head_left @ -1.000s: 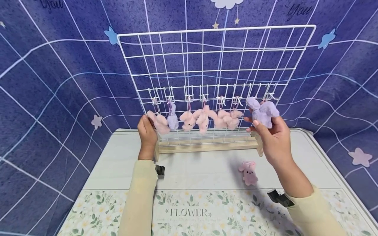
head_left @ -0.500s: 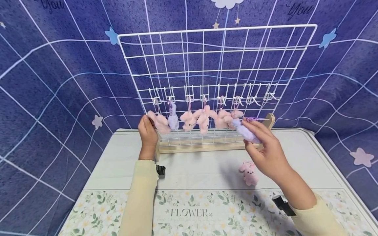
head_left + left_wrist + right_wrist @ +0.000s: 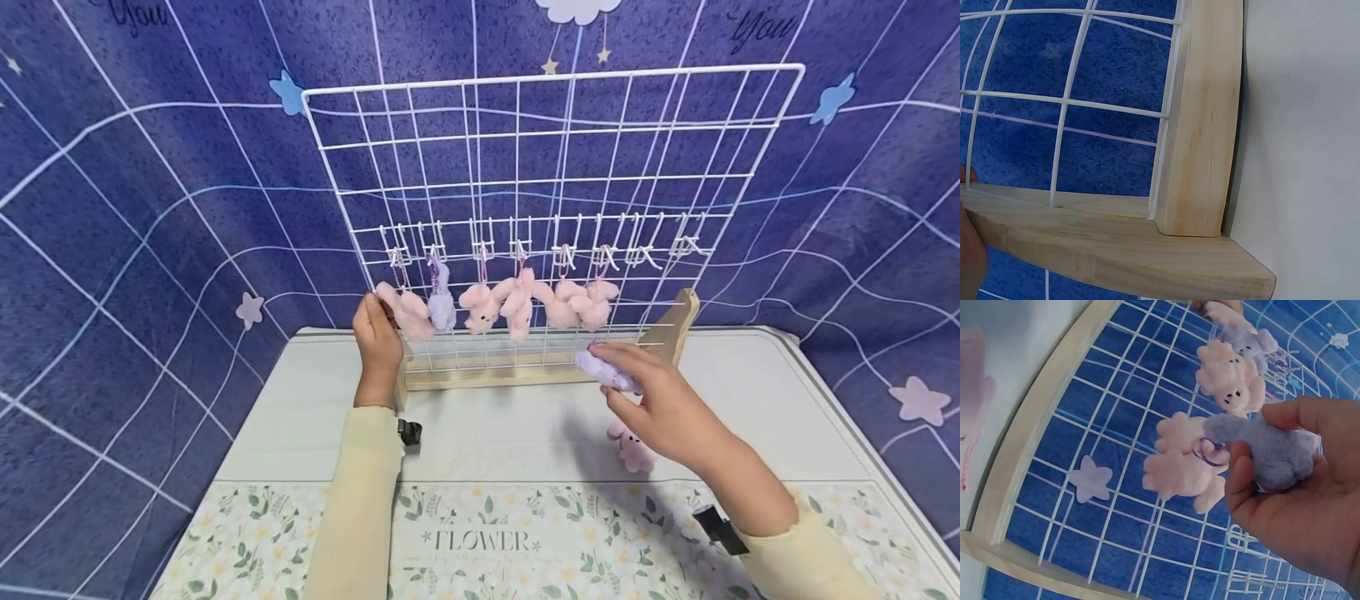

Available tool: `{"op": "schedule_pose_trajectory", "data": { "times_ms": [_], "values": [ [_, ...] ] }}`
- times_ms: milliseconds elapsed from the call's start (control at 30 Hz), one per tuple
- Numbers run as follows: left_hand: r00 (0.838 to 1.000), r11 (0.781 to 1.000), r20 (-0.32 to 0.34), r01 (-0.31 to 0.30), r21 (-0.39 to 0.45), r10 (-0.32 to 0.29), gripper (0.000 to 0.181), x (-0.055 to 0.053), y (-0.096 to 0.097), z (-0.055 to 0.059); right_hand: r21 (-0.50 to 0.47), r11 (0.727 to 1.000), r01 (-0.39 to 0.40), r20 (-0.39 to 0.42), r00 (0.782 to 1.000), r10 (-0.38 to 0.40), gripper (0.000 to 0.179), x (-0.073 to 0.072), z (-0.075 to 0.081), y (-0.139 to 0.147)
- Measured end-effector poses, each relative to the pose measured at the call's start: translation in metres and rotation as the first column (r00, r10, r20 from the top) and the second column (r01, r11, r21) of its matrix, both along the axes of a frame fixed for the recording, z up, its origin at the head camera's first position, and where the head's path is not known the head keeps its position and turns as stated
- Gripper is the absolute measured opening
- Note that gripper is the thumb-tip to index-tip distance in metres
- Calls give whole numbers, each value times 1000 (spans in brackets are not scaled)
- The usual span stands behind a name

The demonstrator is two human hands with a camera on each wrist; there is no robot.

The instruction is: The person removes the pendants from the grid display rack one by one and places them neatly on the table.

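Note:
My right hand (image 3: 675, 408) pinches a purple plush bunny keychain (image 3: 600, 369) above the table, in front of the rack's lower right. In the right wrist view, thumb and fingers lie around the purple bunny, and a purple loop hangs at its ear. My left hand (image 3: 378, 333) grips the left wooden side piece (image 3: 1085, 244) of the wire grid rack (image 3: 1066, 100); only part of that hand shows in the left wrist view. From the rack's hooks hang several pink plush bunnies (image 3: 519, 304) and one purple plush bunny (image 3: 442, 310).
A pink plush keychain (image 3: 636, 452) lies on the table under my right hand, partly covered by it. Two hooks (image 3: 684, 244) at the rack's right bear nothing. The rack's wooden base (image 3: 487, 379) stands on a flower-print mat (image 3: 480, 500) before a blue cloth.
My right hand has taken the purple bunny from the hooks at the rack's right, moving it down and to the left. The left hand stays on the rack's side.

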State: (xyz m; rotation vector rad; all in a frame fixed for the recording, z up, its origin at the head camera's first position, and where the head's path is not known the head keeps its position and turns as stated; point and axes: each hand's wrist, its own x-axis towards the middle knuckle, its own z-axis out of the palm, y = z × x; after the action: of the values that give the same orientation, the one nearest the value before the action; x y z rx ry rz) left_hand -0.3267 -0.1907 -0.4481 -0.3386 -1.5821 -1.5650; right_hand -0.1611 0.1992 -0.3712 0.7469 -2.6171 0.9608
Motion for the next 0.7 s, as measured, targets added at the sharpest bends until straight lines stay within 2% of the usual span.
{"op": "schedule_pose_trajectory", "data": {
  "times_ms": [133,433,700],
  "values": [
    [1000,1000,-6,4,-7,-4,43,0,0,0,25,999,-20,29,999,19,50,-2,-5,-1],
    [1000,1000,-7,-4,-3,4,43,-1,0,1,91,996,-17,136,991,4,46,-3,-15,1],
    [1000,1000,8,4,29,-4,42,1,1,1,199,980,-31,258,966,-22,41,-5,-26,-1]
  ]
}}
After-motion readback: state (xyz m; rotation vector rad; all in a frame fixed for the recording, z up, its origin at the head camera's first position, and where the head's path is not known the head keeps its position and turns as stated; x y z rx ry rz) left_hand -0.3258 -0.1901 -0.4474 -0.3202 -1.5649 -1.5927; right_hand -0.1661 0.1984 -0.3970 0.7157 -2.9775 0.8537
